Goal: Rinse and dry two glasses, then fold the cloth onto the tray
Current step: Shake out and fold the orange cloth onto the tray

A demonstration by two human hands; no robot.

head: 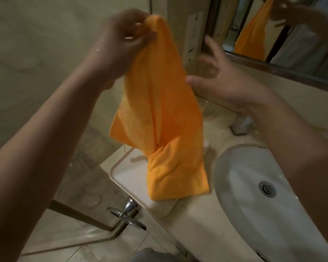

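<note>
Over a beige marble vanity, the left hand (125,38) pinches a soft, limp orange microfibre cloth (159,110) hanging onto the white plastic tray (121,173), while the spread-fingered right hand (222,82) should probably take a corner.

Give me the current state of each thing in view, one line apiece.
orange cloth: unfolded, hanging, lower end bunched over the tray.
left hand: pinches the cloth's top.
right hand: fingers spread, holding nothing.
tray: on the counter beside the sink.
sink: no water pooled.
</note>
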